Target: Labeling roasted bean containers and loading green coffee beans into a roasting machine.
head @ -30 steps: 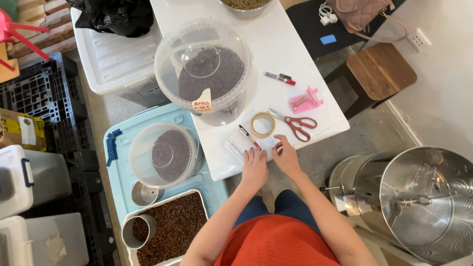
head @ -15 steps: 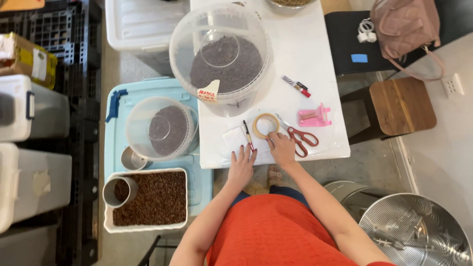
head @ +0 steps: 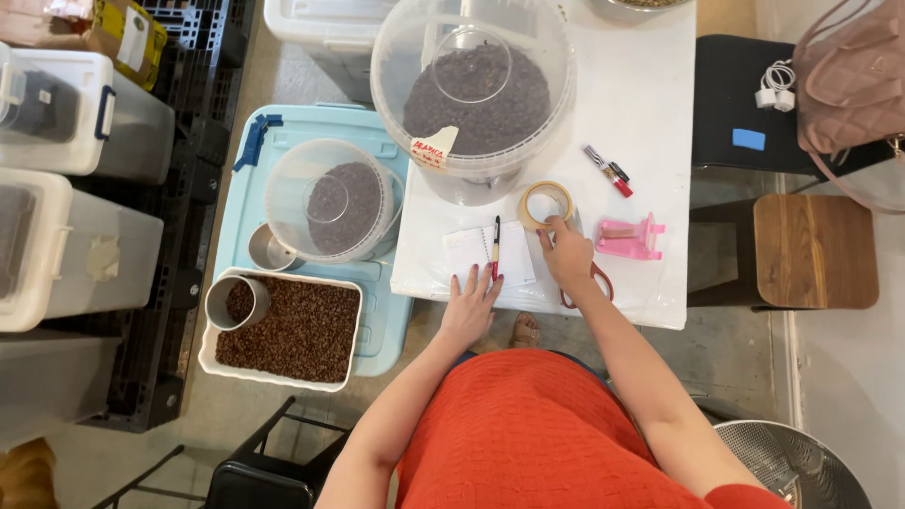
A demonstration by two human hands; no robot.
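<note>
Both arms extended over white table (head: 650,141) — left hand (head: 468,306) flat, fingers spread, pressing notepad (head: 490,254) edge; right hand (head: 568,256) fingertips touching tape roll (head: 547,204), apparently not gripping — scissors (head: 594,283) underneath.

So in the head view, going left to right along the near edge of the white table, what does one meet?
Left hand → notepad with a pen lying on it → roll of tape → right hand → pink tape dispenser.
</note>
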